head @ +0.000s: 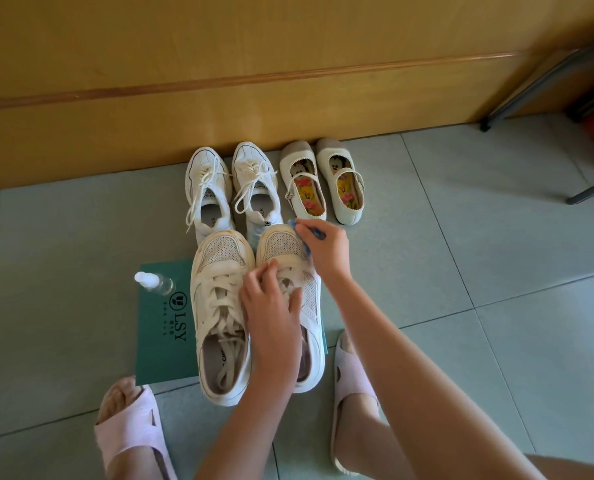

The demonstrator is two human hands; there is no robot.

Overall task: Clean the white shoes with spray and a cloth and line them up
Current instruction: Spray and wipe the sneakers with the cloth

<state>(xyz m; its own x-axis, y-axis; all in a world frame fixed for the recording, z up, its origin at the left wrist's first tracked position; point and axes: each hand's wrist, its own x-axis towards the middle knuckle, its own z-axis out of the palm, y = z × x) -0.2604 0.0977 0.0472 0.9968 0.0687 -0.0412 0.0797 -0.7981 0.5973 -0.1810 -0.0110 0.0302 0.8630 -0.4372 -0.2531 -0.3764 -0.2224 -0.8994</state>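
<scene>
Two large white mesh sneakers stand side by side on a green card: the left one [219, 317] and the right one [283, 245]. My left hand [271, 306] lies on the laces of the right sneaker, fingers curled over them. My right hand [323, 247] grips a blue cloth [311, 233] against the toe side of that sneaker. A small clear spray bottle [153, 282] with a white cap lies on the card to the left.
A smaller pair of white lace-up sneakers [233, 188] and a pair of cream strap shoes [323, 181] stand against a wooden panel [219, 109]. The green card [160, 337] rests on grey floor tiles. My feet in pink slippers [132, 431] flank the shoes. Metal chair legs [530, 88] stand at right.
</scene>
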